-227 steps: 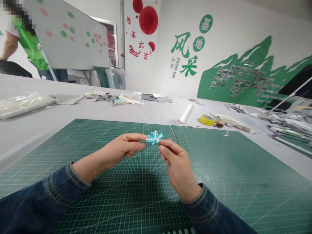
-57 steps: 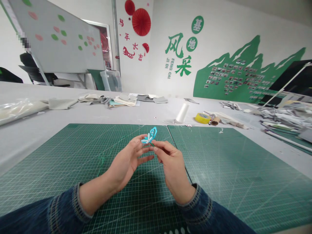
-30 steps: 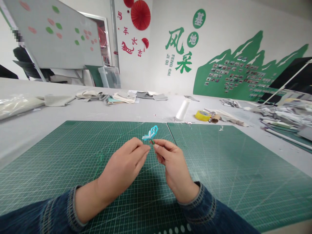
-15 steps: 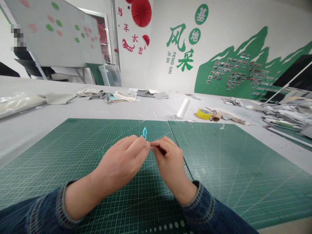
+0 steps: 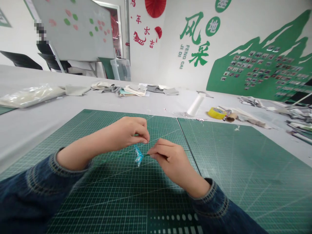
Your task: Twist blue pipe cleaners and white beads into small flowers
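Note:
A small, shiny blue artificial flower (image 5: 138, 156) with clear-looking petals hangs tilted to the left over the green cutting mat (image 5: 107, 191). My right hand (image 5: 170, 159) is closed on its thin green stem, thumb against the forefinger, just right of the petals. Above the flower and apart from it is my left hand (image 5: 133, 131), its thumb and fingertips pressed together. Whether anything thin lies in that pinch is too small to make out. Both hands are raised over the mat, close to one another.
Beyond the mat stand a white thread cone (image 5: 195, 104), a roll of yellow tape (image 5: 216, 113) and a cardboard tube (image 5: 231, 117). Fabric pieces (image 5: 136, 90) lie farther back. A clear plastic bag (image 5: 34, 96) is at left. A second mat (image 5: 243, 156) adjoins on the right.
My left hand has parted from my right and moved up and left. The blue flower, mostly hidden behind the left hand before, now shows below it, leaning left. The view has shifted leftward.

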The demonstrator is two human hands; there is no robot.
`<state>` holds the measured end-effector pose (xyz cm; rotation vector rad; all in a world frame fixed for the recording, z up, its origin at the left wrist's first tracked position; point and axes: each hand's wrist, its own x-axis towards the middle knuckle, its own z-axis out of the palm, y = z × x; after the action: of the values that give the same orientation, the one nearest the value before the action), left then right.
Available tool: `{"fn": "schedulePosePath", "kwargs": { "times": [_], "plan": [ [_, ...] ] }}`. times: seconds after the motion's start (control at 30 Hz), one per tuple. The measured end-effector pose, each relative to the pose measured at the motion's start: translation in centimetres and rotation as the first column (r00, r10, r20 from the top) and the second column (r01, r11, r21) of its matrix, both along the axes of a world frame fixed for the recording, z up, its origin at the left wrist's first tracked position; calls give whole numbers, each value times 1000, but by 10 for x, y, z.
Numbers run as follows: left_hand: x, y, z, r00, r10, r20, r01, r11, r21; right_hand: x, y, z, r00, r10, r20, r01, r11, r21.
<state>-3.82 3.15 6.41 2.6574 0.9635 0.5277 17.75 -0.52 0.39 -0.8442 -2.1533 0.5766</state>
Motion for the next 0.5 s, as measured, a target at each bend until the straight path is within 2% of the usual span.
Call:
{"fn": "schedulePosePath", "kwargs": {
  "times": [0.1, 0.23, 0.37, 0.43, 0.5],
  "plan": [
    [-9, 11, -3, 989, -10, 147, 50, 961, -272, -1, 0, 6, 983, 66, -174, -89, 987, -132],
    [-3, 15, -20, 923, 140, 359, 67, 859, -507, -1, 1, 7, 897, -61, -438, -114, 925, -362],
    [13, 9, -39, 818, 308, 486, 66, 789, -611, -2, 3, 3, 700, -263, -664, -236, 793, -562],
    [19, 5, -43, 786, 349, 509, 43, 792, -609, -2, 4, 3, 619, -334, -711, -290, 744, -601],
    [25, 0, -43, 779, 360, 513, -14, 828, -561, -2, 6, 3, 552, -381, -741, -336, 712, -617]
  ]
}}
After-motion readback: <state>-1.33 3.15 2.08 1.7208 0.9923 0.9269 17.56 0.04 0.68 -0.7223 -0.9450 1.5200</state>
